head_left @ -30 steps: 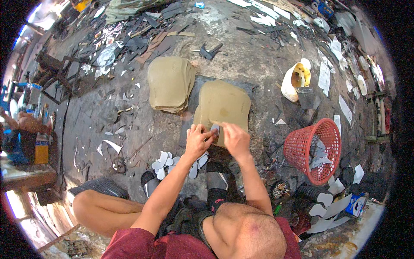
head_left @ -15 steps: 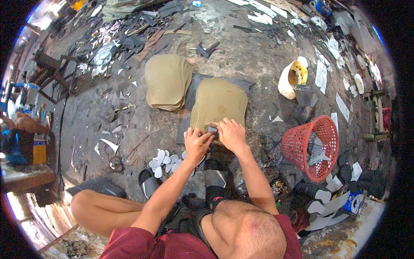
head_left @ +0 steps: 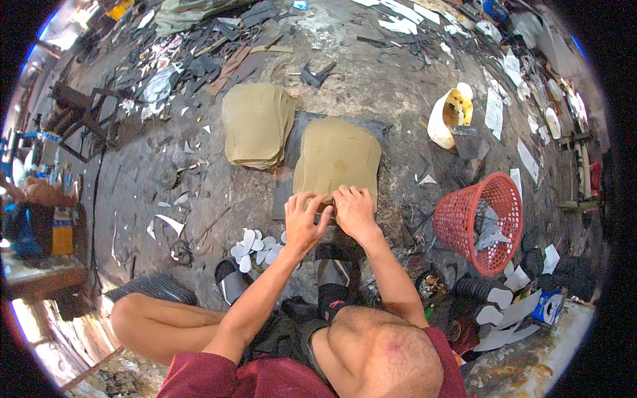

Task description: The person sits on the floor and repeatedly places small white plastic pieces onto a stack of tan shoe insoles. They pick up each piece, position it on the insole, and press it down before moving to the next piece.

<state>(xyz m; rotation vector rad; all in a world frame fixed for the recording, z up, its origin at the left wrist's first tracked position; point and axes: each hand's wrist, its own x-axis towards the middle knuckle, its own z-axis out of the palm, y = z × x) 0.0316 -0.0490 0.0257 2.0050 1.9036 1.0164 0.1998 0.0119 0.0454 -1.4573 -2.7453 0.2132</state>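
— Hands first: where are they?
— Both sit side by side at the near edge of the tan sheet (head_left: 338, 159). The left hand (head_left: 302, 222) has its fingers curled down, thumb toward the right hand (head_left: 353, 211), which presses flat with its fingers together on that edge.
— Holding anything?
— Possibly a small tool between them, but it is too hidden to tell.
— And the sheet?
— It lies flat on a dark mat (head_left: 292, 192) on the floor, just right of a stack of similar tan sheets (head_left: 255, 126). White cut-out pieces (head_left: 251, 247) lie near the left wrist; a red basket (head_left: 479, 222) stands well to the right.
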